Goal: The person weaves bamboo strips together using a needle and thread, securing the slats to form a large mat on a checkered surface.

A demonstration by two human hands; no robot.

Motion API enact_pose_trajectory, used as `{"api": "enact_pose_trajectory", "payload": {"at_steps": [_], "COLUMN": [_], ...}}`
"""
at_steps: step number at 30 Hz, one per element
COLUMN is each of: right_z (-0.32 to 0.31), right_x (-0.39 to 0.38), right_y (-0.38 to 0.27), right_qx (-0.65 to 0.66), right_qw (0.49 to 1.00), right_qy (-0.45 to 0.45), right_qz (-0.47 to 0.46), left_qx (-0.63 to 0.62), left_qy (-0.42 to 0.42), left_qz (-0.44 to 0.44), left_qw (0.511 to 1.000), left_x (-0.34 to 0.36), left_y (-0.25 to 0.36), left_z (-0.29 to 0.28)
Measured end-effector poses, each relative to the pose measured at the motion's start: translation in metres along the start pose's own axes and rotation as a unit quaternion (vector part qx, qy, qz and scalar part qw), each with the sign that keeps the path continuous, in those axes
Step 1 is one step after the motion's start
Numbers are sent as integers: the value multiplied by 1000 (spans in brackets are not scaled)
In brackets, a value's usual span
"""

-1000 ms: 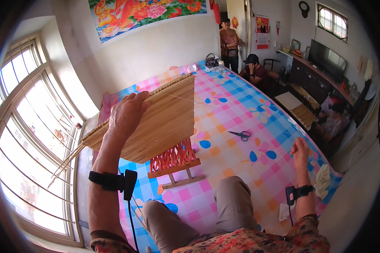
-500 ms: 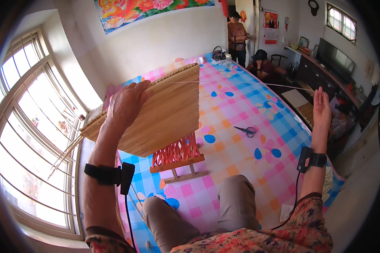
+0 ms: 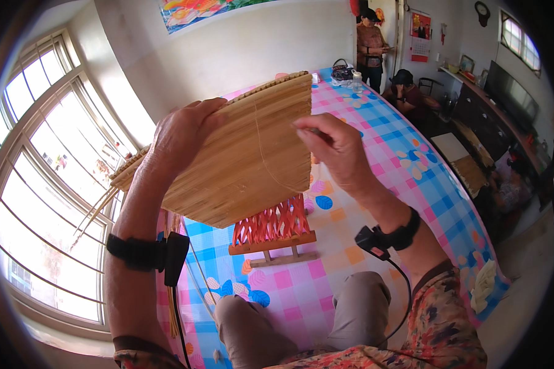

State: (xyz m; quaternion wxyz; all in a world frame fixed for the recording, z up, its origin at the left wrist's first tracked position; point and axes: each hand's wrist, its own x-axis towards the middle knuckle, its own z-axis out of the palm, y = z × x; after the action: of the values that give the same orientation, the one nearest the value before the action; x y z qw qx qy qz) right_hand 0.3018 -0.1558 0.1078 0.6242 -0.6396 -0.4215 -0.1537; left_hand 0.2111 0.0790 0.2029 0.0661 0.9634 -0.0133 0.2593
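Observation:
A stiff tan panel (image 3: 228,166) of narrow stalks laid side by side, with a ridged upper edge, is tilted up in front of me. My left hand (image 3: 181,138) is closed over that upper edge, its fingertips hidden behind it. A thin pale thread (image 3: 260,141) hangs slack in a curve across the panel's face. Close to the panel's right side, my right hand (image 3: 335,150) is closed in a pinch; what sits between its fingertips is too small to make out. Below the panel stands a wooden frame (image 3: 277,243) laced with red strips (image 3: 271,224), partly covered by it.
A checked, leaf-patterned cover (image 3: 400,246) spreads beneath my knees. Barred windows (image 3: 55,184) line the left. At the far end are a dark bag (image 3: 341,71) and a clear bottle (image 3: 357,82). One person (image 3: 371,49) stands by the doorway; others sit low at the right.
My right hand has come in from far right to beside the panel, its fingers drawing into a pinch. The thread, formerly taut, now hangs slack. The scissors are now out of sight.

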Motion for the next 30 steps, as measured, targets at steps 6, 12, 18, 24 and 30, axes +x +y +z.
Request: {"api": "enact_pose_trajectory", "payload": {"at_steps": [6, 12, 18, 24, 30], "right_z": [39, 38, 41, 36, 33], "right_x": [31, 37, 41, 47, 48], "right_y": [17, 19, 15, 14, 9], "right_qx": [-92, -191, -236, -237, -254], "right_qw": [984, 961, 946, 948, 940], "right_qy": [30, 44, 51, 22, -3], "right_qz": [-152, -195, -215, -213, -228], "left_qx": [-17, -43, -65, -83, -69], "left_qy": [-4, -29, -58, -59, -53], "left_qz": [4, -8, 2, 6, 16], "left_qw": [1000, 999, 996, 995, 996], "left_x": [0, 1, 6, 9, 7], "left_y": [-2, -7, -16, -22, -21], "left_z": [3, -3, -6, -7, -6]}}
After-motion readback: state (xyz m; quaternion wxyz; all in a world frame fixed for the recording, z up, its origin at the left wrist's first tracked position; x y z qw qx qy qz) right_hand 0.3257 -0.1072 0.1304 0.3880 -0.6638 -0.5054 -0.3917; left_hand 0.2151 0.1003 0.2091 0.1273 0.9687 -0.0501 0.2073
